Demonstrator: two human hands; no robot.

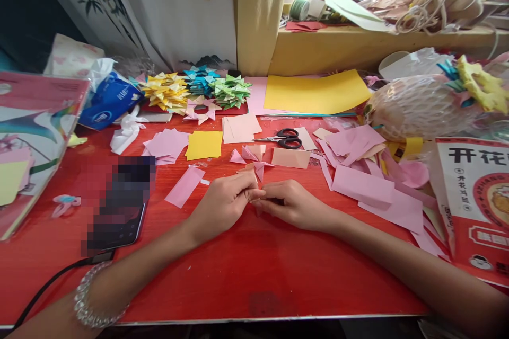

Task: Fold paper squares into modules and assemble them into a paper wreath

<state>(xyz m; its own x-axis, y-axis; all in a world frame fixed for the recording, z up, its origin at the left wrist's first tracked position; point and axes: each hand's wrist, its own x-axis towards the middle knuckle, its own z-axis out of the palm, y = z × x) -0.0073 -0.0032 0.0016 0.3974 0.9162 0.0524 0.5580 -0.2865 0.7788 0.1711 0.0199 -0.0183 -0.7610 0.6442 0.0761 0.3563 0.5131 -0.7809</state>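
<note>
My left hand (225, 202) and right hand (287, 202) meet on the red tabletop (238, 275), fingers (248, 190) pinched together on a small pink folded paper piece (259, 169) rising between my fingertips. Just beyond them lie more folded pink pieces (248, 154), black scissors (284, 137) and a yellow paper square (204, 144).

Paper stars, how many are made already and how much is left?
Done: piles of yellow stars, blue stars and green stars at the back. In hand: both hands, left hand and right hand, pinch a small pink paper piece. Left: loose pink paper, unfolded.
</note>
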